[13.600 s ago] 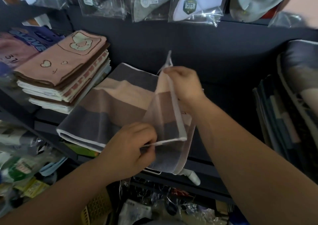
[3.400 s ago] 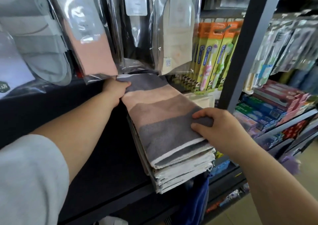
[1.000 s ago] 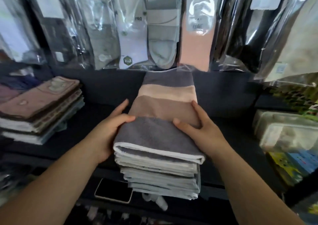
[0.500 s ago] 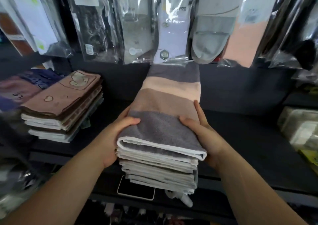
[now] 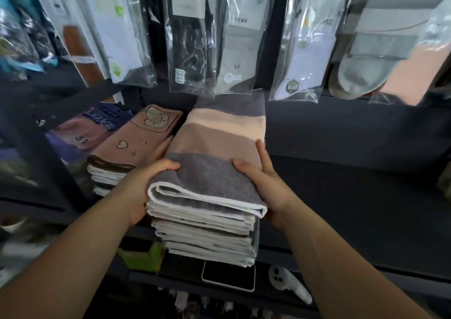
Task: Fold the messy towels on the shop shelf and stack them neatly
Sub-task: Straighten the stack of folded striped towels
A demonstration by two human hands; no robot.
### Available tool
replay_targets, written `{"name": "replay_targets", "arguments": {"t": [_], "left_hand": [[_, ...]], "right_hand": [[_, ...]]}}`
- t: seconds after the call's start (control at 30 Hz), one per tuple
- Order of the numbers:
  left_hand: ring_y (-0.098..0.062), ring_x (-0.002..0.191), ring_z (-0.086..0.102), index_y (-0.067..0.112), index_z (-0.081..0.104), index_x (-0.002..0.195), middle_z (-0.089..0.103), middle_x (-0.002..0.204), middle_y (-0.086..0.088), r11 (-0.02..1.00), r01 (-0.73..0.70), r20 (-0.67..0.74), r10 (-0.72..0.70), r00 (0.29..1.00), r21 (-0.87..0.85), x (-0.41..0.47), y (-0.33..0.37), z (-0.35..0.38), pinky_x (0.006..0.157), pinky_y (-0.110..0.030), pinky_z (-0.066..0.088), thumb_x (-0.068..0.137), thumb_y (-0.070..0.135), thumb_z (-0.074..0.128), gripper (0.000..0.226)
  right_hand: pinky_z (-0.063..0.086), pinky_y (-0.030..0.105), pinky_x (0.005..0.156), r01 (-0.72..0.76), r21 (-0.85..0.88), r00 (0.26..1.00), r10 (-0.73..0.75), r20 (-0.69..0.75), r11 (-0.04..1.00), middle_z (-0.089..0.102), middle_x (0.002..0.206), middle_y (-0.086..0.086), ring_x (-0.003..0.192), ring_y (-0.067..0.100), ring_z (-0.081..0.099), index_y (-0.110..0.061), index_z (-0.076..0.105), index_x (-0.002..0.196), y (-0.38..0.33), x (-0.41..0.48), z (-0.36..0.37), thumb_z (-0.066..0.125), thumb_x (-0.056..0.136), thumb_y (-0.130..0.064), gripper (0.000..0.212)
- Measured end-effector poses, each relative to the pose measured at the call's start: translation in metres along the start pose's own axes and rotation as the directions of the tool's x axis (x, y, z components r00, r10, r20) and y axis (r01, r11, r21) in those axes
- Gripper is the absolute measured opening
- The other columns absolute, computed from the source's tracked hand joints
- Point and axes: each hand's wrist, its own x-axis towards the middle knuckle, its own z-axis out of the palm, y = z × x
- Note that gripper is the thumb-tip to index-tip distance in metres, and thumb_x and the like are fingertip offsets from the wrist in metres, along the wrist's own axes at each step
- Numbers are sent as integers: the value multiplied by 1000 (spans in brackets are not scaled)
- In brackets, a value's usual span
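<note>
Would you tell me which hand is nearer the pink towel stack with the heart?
Left. The left hand grips the striped stack on the side facing the pink stack; the right hand holds its far side.

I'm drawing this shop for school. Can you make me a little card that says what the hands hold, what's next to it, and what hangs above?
held: striped stack of folded towels
left hand: grips the stack's left side, thumb on top
right hand: grips its right side, thumb on top
place: front edge of the dark shelf; resting or lifted, cannot tell
neighbour: pink stack on the left, the left hand's fingers between the two
above: sock packs in clear bags
below: phone
</note>
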Motion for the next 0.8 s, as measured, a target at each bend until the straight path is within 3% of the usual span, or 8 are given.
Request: {"name": "replay_targets", "arguments": {"t": [0.1, 0.13, 0.2, 0.27, 0.4, 0.5, 0.6, 0.8], "left_hand": [[-12, 124, 58, 43, 45, 147, 56, 143, 8, 967, -144, 87, 128, 988, 211, 7, 18, -13, 101, -34, 46, 76, 8, 70, 83], [-8, 130, 52, 46, 44, 146, 51, 148, 11, 938, -185, 116, 157, 981, 292, 11, 28, -16, 105, -33, 42, 81, 6, 67, 80], [-4, 134, 46, 51, 51, 138, 49, 148, 14, 838, -270, 140, 230, 963, 474, 17, 49, -14, 113, -34, 36, 86, 18, 67, 64], [-5, 128, 51, 49, 59, 132, 55, 139, 17, 665, -347, 182, 307, 934, 661, 23, 66, -4, 113, -35, 36, 85, 42, 68, 48], [-17, 133, 47, 29, 44, 148, 50, 145, 6, 261, -399, 327, 279, 903, 879, 32, 60, 35, 108, -35, 38, 102, 43, 46, 48], [-20, 152, 16, 23, 14, 160, 15, 167, -2, 50, -359, 346, 181, 921, 932, 36, 37, 43, 122, -47, 21, 103, 51, 30, 65], [-15, 154, -12, 28, -4, 160, -11, 168, 7, -59, -349, 353, 100, 930, 935, 30, 22, 41, 125, -48, 2, 98, 67, 20, 78], [-11, 152, -18, 37, -9, 158, -18, 166, 12, -88, -388, 394, 66, 917, 917, 31, 25, 45, 124, -45, -3, 77, 89, 18, 100]], "right_hand": [[49, 42, 106, 37, -233, 994, -59, -89, 972, 40, 151, 0, 128, 21, 54, -54, 24, 151, -11, 0, 6, 79, 70, -61, 99], [41, 46, 113, 52, -444, 979, -132, -152, 894, 28, 159, 1, 140, 24, 42, -50, 25, 152, -17, 1, 5, 72, 69, -73, 98], [22, 57, 120, 117, -804, 931, -346, -115, 583, 9, 167, 1, 154, 26, 11, -45, 32, 149, -31, 7, 7, 52, 66, -87, 95], [15, 61, 121, 283, -903, 887, -447, 119, 322, 19, 166, 1, 155, 24, 9, -39, 42, 146, -50, 19, 13, 44, 82, -76, 74], [8, 53, 124, 463, -881, 865, -266, 426, 97, 26, 165, -1, 155, 20, 11, -27, 40, 153, -74, 60, 25, 37, 108, -33, 45], [6, 47, 124, 453, -891, 884, -145, 444, 33, 24, 166, -4, 155, 19, 12, -28, 35, 155, -75, 88, 23, 30, 110, -33, 46], [3, 46, 124, 395, -919, 910, -131, 393, -14, 16, 168, -6, 155, 19, 8, -36, 27, 157, -69, 108, 4, 29, 107, -48, 51], [5, 50, 124, 142, -984, 983, -128, 127, 110, 3, 169, -3, 156, 19, 2, -34, 12, 160, -64, 138, -29, 32, 92, -77, 83]]}}
